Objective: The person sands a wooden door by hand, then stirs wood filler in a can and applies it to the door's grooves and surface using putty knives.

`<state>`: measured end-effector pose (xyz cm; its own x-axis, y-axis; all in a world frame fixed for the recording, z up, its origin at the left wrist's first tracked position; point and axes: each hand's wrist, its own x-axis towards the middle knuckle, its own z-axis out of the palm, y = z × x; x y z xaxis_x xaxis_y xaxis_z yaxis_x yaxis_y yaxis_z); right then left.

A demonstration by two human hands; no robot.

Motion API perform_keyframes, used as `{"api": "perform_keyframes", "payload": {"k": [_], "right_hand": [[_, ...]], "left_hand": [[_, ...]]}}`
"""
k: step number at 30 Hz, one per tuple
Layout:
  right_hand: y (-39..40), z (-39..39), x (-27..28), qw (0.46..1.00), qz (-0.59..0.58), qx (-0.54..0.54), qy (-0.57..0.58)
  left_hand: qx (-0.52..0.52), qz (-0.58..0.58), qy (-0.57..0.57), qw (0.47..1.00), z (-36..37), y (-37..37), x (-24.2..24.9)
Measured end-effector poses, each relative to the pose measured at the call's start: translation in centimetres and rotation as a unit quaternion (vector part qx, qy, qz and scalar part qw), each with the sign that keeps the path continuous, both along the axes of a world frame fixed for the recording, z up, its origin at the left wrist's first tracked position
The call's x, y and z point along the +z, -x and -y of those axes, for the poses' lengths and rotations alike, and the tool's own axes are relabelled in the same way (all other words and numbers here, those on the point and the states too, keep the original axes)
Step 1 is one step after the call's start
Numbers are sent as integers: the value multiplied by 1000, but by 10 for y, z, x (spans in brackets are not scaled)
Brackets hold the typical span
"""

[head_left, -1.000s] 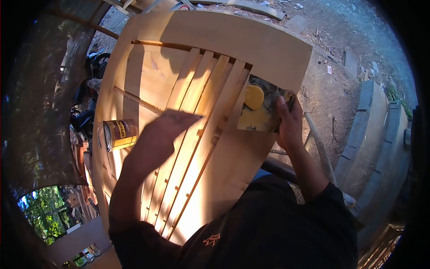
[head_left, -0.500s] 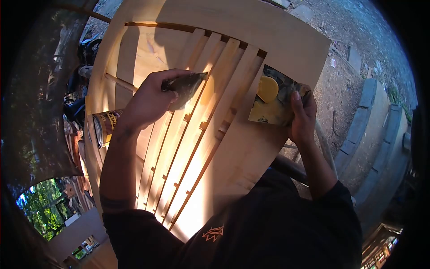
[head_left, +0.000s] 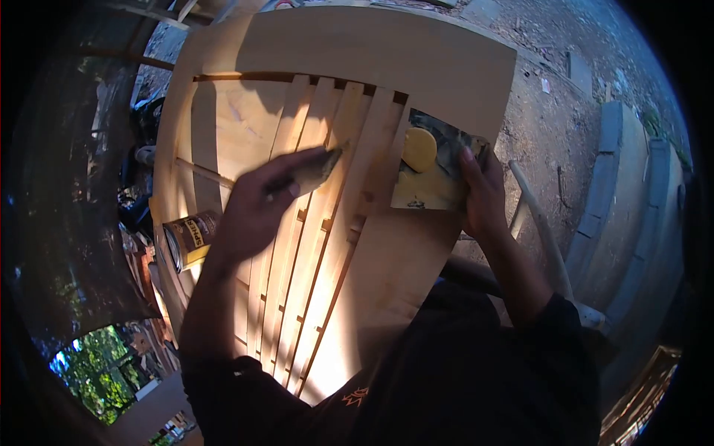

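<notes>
My left hand (head_left: 264,197) is closed around a putty knife (head_left: 318,171), a scraper blade smeared with filler, its edge angled over the pale wooden slats (head_left: 349,134). In my right hand (head_left: 485,186) is a thin square board (head_left: 428,195), gripped at its right edge with the thumb on top. A round dollop of yellow putty (head_left: 419,150) sits on that board, with dark and yellowish smears around it. Both hands are over a large wooden panel (head_left: 357,37), whose slats run lengthwise through a recessed opening with narrow gaps and small blocks between them.
A tin can (head_left: 187,239) with a black and yellow label stands at the panel's left side, beside my left forearm. Concrete blocks (head_left: 595,186) line the dirt ground on the right. A pale curved pole (head_left: 539,223) passes near my right forearm. Dark sheeting (head_left: 82,193) hangs at left.
My left hand with the putty knife has shifted slightly downward, blurred by motion. The view has turned a little, so the panel, board and can sit differently in it.
</notes>
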<state>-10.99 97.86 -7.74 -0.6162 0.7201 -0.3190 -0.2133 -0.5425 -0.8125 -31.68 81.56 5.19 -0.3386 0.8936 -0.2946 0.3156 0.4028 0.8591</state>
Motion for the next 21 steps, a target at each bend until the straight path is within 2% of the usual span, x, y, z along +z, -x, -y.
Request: {"api": "perform_keyframes", "payload": {"k": [1, 2, 3, 4, 6, 9, 10, 12, 13, 16, 21], "right_hand": [[-1, -2, 5, 999, -3, 3, 45], [0, -2, 10, 996, -9, 7, 90], [2, 0, 17, 994, -16, 1, 112], [5, 3, 25, 991, -23, -3, 135], [5, 9, 29, 988, -31, -8, 151], [-2, 6, 25, 991, -44, -10, 130], [-6, 3, 26, 990, -55, -15, 128], [-11, 2, 22, 992, -62, -18, 107], [-11, 1, 16, 994, -61, -18, 88], [-7, 6, -5, 998, -50, -17, 22], [-3, 8, -12, 997, -32, -14, -76]], "left_hand": [[-21, -106, 18, 994, -1, -26, 10], [-32, -156, -65, 985, 9, -44, -8], [-89, -272, -142, 948, 10, -57, -18], [-83, -357, -201, 909, 5, -73, -24], [-104, -439, -202, 869, 15, -83, -46], [-125, -448, -134, 875, 33, -69, -64], [-80, -400, -96, 908, 37, -60, -57], [90, -272, -14, 958, 34, -42, -35], [122, -191, 11, 974, 28, -29, -21], [207, 27, 132, 969, 11, 19, -9], [140, -31, 273, 951, -13, 34, -23]]}}
